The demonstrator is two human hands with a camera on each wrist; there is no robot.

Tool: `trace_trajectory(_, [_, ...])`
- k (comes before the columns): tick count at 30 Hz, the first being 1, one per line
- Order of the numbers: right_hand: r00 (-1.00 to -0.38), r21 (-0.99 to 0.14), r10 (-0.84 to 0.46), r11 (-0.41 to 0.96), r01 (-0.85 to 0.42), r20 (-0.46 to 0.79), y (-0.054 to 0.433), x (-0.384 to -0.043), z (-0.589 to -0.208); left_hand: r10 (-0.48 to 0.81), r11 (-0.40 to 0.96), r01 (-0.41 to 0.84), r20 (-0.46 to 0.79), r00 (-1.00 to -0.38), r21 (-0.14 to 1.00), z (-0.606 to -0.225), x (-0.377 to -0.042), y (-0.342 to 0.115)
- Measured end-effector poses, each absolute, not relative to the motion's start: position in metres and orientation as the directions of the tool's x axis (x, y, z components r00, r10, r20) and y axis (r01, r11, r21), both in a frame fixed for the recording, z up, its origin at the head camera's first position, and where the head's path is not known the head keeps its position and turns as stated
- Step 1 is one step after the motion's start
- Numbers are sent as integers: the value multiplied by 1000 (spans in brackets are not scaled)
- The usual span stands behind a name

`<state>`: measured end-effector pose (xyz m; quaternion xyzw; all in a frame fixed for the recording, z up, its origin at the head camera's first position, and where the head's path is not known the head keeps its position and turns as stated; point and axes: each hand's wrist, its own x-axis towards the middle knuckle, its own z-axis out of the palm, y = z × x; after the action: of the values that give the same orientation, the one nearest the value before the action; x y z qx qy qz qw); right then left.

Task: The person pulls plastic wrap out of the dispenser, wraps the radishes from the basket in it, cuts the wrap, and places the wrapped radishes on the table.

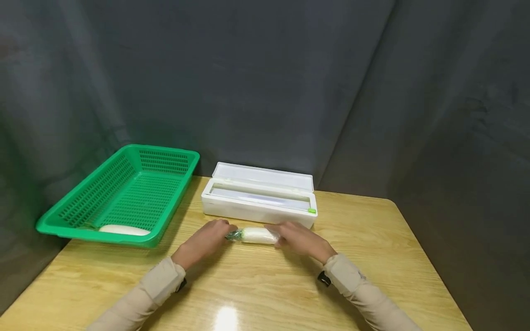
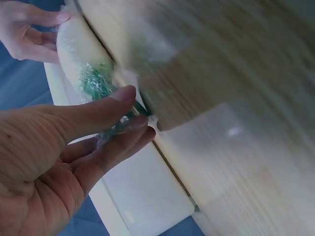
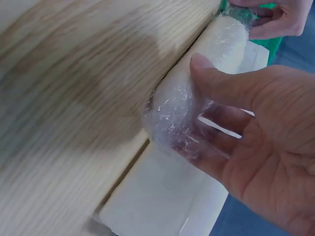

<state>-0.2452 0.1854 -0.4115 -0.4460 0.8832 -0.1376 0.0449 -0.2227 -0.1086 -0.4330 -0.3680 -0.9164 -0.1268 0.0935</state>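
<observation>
A white radish (image 1: 260,235) with a green top, wrapped in clear plastic film, lies crosswise between both hands over the table. At its leafy end, my left hand (image 1: 213,235) pinches the film-covered green stems (image 2: 101,84) between thumb and fingers. My right hand (image 1: 299,239) grips the opposite white end, thumb on top and fingers under the crinkled film (image 3: 172,115). Just behind the radish stands a white cling film dispenser box (image 1: 248,212) with its lid (image 1: 262,176) raised and a green slide cutter (image 1: 312,210) at the right of its front edge.
A green plastic basket (image 1: 165,220) with slotted walls stands at the left of the wooden table (image 1: 265,285). Another white radish (image 1: 124,229) lies inside it near the front. A dark grey curtain (image 1: 256,82) hangs behind the table and at its sides.
</observation>
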Motion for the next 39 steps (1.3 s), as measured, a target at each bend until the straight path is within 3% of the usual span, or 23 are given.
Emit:
trace_trajectory(3, [-612,-286,-790,577,-765,42,186,-242,-413,657,677,706,260,-707,209,-434,-223,-107])
trace_trajectory(11, [-640,-123,-759,629,-768,119,176,-226,-421,650,669,694,245,-720,266,-432,-224,-105])
trace_trajectory(20, [-604,-172,-776,580,-796,178,173,-240,-425,623,710,703,429,-654,42,-440,-217,-103])
trace_trajectory(27, [-651,-243,-751,616,-750,106,171,-241,-419,622,721,691,402,-672,41,-441,-217,-96])
trace_trajectory(35, [-648,-79,-747,644,-761,151,159,-234,-423,636,716,697,371,-677,45,-441,-220,-96])
trace_trajectory(39, [-639,-50,-746,642,-765,187,158,-235,-427,632,695,711,378,-676,108,-442,-221,-99])
